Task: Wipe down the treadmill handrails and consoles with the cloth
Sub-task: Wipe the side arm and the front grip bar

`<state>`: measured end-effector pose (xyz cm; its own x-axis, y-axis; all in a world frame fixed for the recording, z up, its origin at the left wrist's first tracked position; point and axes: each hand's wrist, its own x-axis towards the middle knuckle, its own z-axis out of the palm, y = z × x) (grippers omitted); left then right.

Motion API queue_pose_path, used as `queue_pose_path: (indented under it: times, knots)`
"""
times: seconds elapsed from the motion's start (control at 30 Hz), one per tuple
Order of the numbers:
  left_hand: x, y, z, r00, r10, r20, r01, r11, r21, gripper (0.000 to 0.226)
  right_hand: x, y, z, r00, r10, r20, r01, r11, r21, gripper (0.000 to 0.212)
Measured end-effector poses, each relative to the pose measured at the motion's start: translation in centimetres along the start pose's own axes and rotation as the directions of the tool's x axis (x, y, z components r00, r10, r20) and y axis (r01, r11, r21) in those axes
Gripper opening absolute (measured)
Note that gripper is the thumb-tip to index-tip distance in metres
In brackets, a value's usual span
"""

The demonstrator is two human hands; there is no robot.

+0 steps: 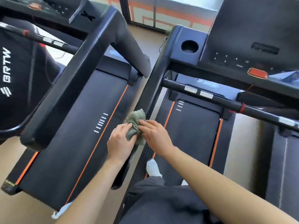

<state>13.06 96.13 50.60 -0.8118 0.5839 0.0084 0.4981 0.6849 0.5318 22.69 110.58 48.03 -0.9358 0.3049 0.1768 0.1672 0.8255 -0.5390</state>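
Observation:
A crumpled green cloth [135,125] lies on the lower end of the right treadmill's left handrail [159,68]. My left hand [120,141] grips the cloth from the left, fingers curled round it. My right hand [155,136] presses on the cloth from the right with straight fingers. That handrail runs up to the right treadmill's console [242,50], which has a round cup holder [189,46] and a red stop button [257,73]. The left treadmill's right handrail [68,83] crosses the left of the view below its console [48,8].
A black crossbar with silver sensor plates [199,92] spans the right treadmill in front of its console. Both running belts [77,135] lie below, edged in orange. My legs and white shoe [152,167] stand on the right treadmill's left side rail. A window wall is behind.

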Motion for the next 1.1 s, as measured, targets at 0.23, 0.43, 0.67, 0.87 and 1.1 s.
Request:
queue_pose_path:
  times: [0.23,0.43,0.67,0.87,1.1]
  knots:
    - [5.0,6.4,1.7,0.990,0.137,-0.031,-0.139,0.988,-0.063,0.012,4.2,4.6,-6.6,0.969,0.248,-0.020,-0.248,0.969,0.001,0.011]
    - [8.1,16.2,6.3,0.897,0.442,-0.027,-0.442,0.889,-0.121,0.018,0.0,11.3,-14.3,0.852,0.333,-0.405,-0.354,0.935,0.025,0.015]
    - [12.6,24.1,15.2,0.801,0.557,0.222,-0.565,0.825,-0.032,0.024,-4.0,21.6,-18.1,0.790,0.494,-0.364,-0.554,0.829,-0.077,0.015]
    - [10.9,27.2,19.2,0.750,0.583,0.312,-0.607,0.794,-0.025,0.030,-8.2,25.4,-18.3,0.811,0.504,-0.297,-0.562,0.813,-0.152,0.014]
    - [7.6,32.3,22.3,0.709,0.659,0.250,-0.662,0.745,-0.086,0.019,-14.6,28.5,-21.8,0.761,0.534,-0.368,-0.621,0.765,-0.174,0.015]
